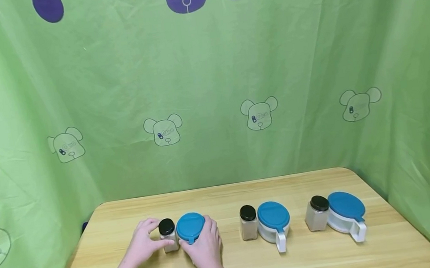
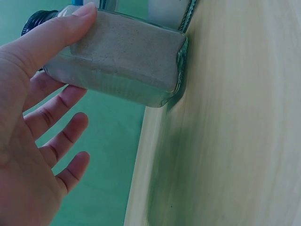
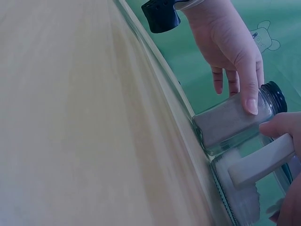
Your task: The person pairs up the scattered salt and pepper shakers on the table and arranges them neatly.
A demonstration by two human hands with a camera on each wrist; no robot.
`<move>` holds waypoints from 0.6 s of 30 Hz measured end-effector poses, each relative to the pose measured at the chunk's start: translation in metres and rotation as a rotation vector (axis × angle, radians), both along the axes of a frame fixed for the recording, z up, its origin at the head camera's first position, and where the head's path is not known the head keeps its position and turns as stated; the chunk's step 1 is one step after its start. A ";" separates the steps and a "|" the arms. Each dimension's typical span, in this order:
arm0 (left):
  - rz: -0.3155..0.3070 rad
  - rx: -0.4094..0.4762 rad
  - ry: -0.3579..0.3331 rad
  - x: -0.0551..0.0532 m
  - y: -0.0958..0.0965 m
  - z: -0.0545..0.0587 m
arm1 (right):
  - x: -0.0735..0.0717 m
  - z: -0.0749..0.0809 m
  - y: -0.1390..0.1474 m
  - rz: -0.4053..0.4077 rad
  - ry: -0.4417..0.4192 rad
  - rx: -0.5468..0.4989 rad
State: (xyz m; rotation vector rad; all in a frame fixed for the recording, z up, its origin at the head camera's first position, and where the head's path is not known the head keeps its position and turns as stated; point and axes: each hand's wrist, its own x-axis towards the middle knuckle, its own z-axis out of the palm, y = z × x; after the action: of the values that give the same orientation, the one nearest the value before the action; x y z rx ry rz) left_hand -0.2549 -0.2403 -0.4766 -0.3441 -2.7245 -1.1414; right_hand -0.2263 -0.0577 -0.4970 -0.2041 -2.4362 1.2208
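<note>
On the left part of the table my left hand (image 1: 142, 245) holds a square glass spice jar (image 2: 127, 59) with a black screw lid (image 1: 166, 226) and greyish powder inside. Its thumb lies along the near side and the fingers are behind. Close beside this jar stands a round clear seasoning pot with a blue lid (image 1: 190, 227). My right hand (image 1: 207, 246) grips that pot from its right side, fingers around the rim. In the right wrist view the pot's white handle (image 3: 261, 162) and its white grainy contents (image 3: 242, 200) show. The right fingers are partly cut off there.
Farther right on the wooden table (image 1: 313, 266) stand two similar pairs: a black-lidded jar (image 1: 248, 224) beside a blue-lidded pot (image 1: 274, 215), and another jar (image 1: 317, 215) beside another pot (image 1: 346, 205). A green printed curtain (image 1: 201, 82) hangs behind and at both sides.
</note>
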 end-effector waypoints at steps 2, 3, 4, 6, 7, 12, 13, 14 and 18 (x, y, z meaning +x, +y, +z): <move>-0.005 -0.003 0.004 0.000 -0.001 -0.001 | 0.000 0.000 0.000 0.001 0.000 0.005; -0.009 -0.003 0.006 0.000 -0.001 -0.001 | 0.000 0.000 0.000 0.002 -0.003 0.007; -0.012 -0.002 0.009 -0.001 -0.002 -0.002 | 0.000 0.000 0.001 0.002 -0.004 0.010; -0.020 0.004 0.006 -0.002 -0.003 -0.004 | 0.001 0.001 0.001 0.003 -0.007 0.015; -0.024 0.006 0.004 -0.002 -0.004 -0.005 | 0.001 0.001 0.001 0.004 -0.007 0.017; -0.042 0.028 -0.022 -0.004 -0.007 -0.008 | 0.001 0.002 0.001 0.003 0.013 0.024; -0.044 0.029 -0.028 -0.004 -0.007 -0.009 | 0.001 0.002 0.001 0.002 0.014 0.025; -0.046 0.032 -0.034 -0.004 -0.007 -0.009 | 0.002 0.002 0.001 0.002 0.014 0.026; -0.046 0.038 -0.052 -0.004 -0.008 -0.009 | 0.002 0.003 0.002 0.004 0.014 0.029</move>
State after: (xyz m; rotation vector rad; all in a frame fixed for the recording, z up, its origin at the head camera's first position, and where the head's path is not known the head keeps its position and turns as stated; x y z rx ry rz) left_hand -0.2593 -0.2483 -0.4859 -0.3787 -2.7487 -1.2288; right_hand -0.2241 -0.0559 -0.4943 -0.1826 -2.4418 1.1843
